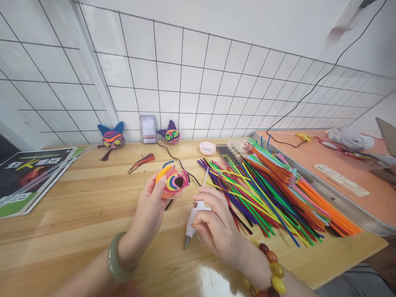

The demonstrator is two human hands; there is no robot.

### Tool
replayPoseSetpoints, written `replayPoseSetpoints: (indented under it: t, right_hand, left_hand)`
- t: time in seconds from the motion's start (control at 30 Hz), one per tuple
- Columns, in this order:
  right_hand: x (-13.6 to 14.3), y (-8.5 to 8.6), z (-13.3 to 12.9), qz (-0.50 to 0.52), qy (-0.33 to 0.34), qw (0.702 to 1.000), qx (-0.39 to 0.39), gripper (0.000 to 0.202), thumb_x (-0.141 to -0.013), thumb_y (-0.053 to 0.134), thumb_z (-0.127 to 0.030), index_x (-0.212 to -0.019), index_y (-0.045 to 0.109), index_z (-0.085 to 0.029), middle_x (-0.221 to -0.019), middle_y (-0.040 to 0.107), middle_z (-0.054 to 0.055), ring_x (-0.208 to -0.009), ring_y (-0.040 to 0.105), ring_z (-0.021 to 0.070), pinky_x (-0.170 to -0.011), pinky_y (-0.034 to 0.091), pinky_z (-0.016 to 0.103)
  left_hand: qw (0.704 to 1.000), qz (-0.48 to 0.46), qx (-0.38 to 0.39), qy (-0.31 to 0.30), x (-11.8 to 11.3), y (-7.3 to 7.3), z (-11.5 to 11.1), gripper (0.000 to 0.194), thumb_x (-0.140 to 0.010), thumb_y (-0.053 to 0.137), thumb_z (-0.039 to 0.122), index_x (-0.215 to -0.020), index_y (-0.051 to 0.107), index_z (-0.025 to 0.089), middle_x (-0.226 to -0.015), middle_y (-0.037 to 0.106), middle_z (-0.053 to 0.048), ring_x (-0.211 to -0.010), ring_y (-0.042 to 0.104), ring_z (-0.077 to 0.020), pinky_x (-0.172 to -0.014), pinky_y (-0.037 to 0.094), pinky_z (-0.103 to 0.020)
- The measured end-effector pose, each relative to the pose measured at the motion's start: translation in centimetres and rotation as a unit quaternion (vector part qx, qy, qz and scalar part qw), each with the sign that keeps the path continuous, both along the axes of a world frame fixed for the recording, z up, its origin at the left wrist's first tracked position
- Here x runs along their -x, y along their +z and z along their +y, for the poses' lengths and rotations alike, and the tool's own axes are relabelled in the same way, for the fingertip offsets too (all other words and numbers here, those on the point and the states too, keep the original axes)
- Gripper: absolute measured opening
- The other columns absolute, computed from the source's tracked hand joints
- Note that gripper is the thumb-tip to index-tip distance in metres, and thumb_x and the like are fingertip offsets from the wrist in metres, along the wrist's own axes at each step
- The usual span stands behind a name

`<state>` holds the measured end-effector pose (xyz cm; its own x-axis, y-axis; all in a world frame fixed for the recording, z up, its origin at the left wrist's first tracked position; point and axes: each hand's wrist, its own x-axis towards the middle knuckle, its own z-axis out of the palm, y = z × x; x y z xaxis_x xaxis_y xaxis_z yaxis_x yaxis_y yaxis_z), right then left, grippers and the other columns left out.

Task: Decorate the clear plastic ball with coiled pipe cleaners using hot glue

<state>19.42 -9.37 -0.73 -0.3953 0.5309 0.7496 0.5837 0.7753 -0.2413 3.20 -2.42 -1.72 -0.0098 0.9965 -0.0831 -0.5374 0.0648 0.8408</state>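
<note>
My left hand (151, 206) grips a round, multicoloured craft piece (173, 182) with a dark centre and clear plastic around it. My right hand (216, 222) is beside it to the right, over a white glue gun (191, 220) that lies on the table with its metal tip towards me. Its thumb and forefinger are pressed together; anything between them is too small to make out. A large pile of coloured pipe cleaners (262, 194) spreads out to the right of my hands.
Two finished-looking cat-eared crafts, one blue-eared (113, 138) and one purple-eared (172, 134), stand by the tiled wall. A pink bowl (207, 148) and a black cable (177, 159) are behind my hands. A poster (34, 177) lies left, an orange table (340, 165) adjoins right.
</note>
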Motion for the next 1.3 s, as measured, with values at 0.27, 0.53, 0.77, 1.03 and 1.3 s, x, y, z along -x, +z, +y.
replayPoseSetpoints:
  t: [0.27, 0.53, 0.77, 1.03, 1.3]
  right_hand:
    - [0.4, -0.4, -0.4, 0.075, 0.117, 0.985, 0.106, 0.016, -0.100, 0.034, -0.022, -0.090, 0.047, -0.022, -0.070, 0.064, 0.001, -0.060, 0.060, 0.0126, -0.059, 0.048, 0.025]
    - [0.3, -0.5, 0.9, 0.076, -0.040, 0.996, 0.027, 0.012, -0.091, 0.051, -0.009, -0.098, 0.056, -0.017, -0.085, 0.064, 0.007, -0.081, 0.061, 0.0186, -0.070, 0.051, 0.030]
    - [0.2, -0.6, 1.0, 0.004, -0.063, 0.997, 0.038, 0.011, -0.092, 0.049, -0.012, -0.094, 0.059, -0.016, -0.086, 0.062, 0.009, -0.079, 0.059, 0.0197, -0.067, 0.052, 0.031]
    - [0.0, -0.6, 1.3, -0.015, -0.043, 0.999, 0.019, 0.017, -0.095, 0.040, -0.014, -0.084, 0.053, -0.018, -0.079, 0.057, 0.006, -0.073, 0.053, 0.0188, -0.063, 0.049, 0.031]
    - [0.1, -0.2, 0.4, 0.000, 0.026, 0.999, 0.046, 0.017, -0.097, 0.043, -0.019, -0.084, 0.054, -0.018, -0.076, 0.060, 0.005, -0.071, 0.055, 0.0175, -0.063, 0.049, 0.030]
  left_hand:
    - [0.999, -0.020, -0.015, 0.038, 1.5, 0.1, 2.2, 0.031, -0.078, 0.066, 0.036, -0.103, 0.066, 0.017, -0.112, 0.069, -0.010, -0.103, 0.063, -0.0235, -0.083, 0.052, -0.035]
    - [0.998, 0.048, -0.029, -0.041, -1.1, -0.7, -1.4, 0.041, -0.075, 0.071, 0.038, -0.110, 0.063, 0.018, -0.113, 0.069, -0.009, -0.103, 0.063, -0.0231, -0.086, 0.049, -0.032]
    - [0.996, 0.075, -0.022, -0.047, -1.7, -1.3, -2.1, 0.041, -0.074, 0.071, 0.040, -0.107, 0.063, 0.018, -0.110, 0.069, -0.009, -0.102, 0.063, -0.0232, -0.088, 0.047, -0.034]
    - [0.998, 0.034, 0.001, -0.060, -1.4, -0.9, -1.7, 0.037, -0.075, 0.070, 0.038, -0.105, 0.065, 0.017, -0.104, 0.072, -0.009, -0.093, 0.064, -0.0212, -0.081, 0.049, -0.030]
    - [0.997, -0.042, 0.010, -0.066, 0.2, 0.1, 0.6, 0.030, -0.082, 0.062, 0.037, -0.101, 0.066, 0.014, -0.107, 0.071, -0.011, -0.101, 0.063, -0.0245, -0.086, 0.050, -0.038]
